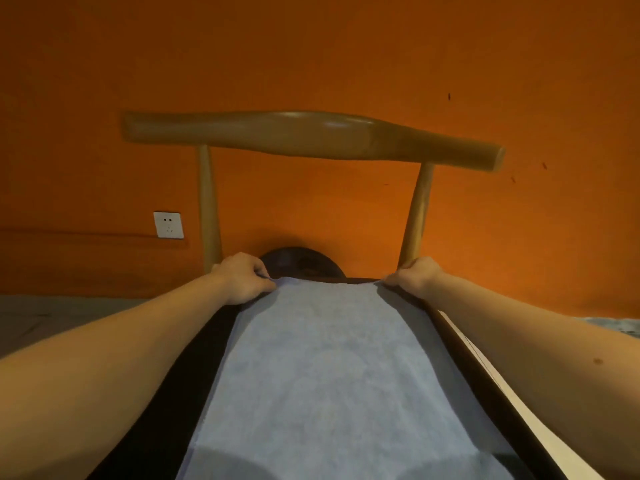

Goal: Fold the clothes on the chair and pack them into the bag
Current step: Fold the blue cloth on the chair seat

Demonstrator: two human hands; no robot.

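1. An orange wall point(311, 57) fills the whole background, bare above the chair and out to both sides.
2. A wooden chair point(311, 135) stands against that wall; its curved top rail runs across the middle of the view on two slanted posts, with open space between rail and seat.
3. A pale blue garment point(322, 358) lies flat and stretched lengthwise from the bottom of the view up to the far edge of the seat. Its long side edges run roughly straight and converge toward the hands; dark fabric point(194, 375) shows along both sides underneath.
4. The seat's dark rounded back edge point(301, 261) shows just beyond the garment's far hem, between the two hands.
5. A white strip point(485, 362) runs along the right side of the dark fabric; what it is cannot be told.
6. The left hand point(242, 277) is curled closed, pinching the garment's far left corner, beside the left post.
7. The right hand point(415, 275) is likewise curled closed on the far right corner, at the foot of the right post.
8. A white wall socket point(168, 225) sits left of the chair, low on the wall, above grey floor point(52, 317) that lies open to the left.
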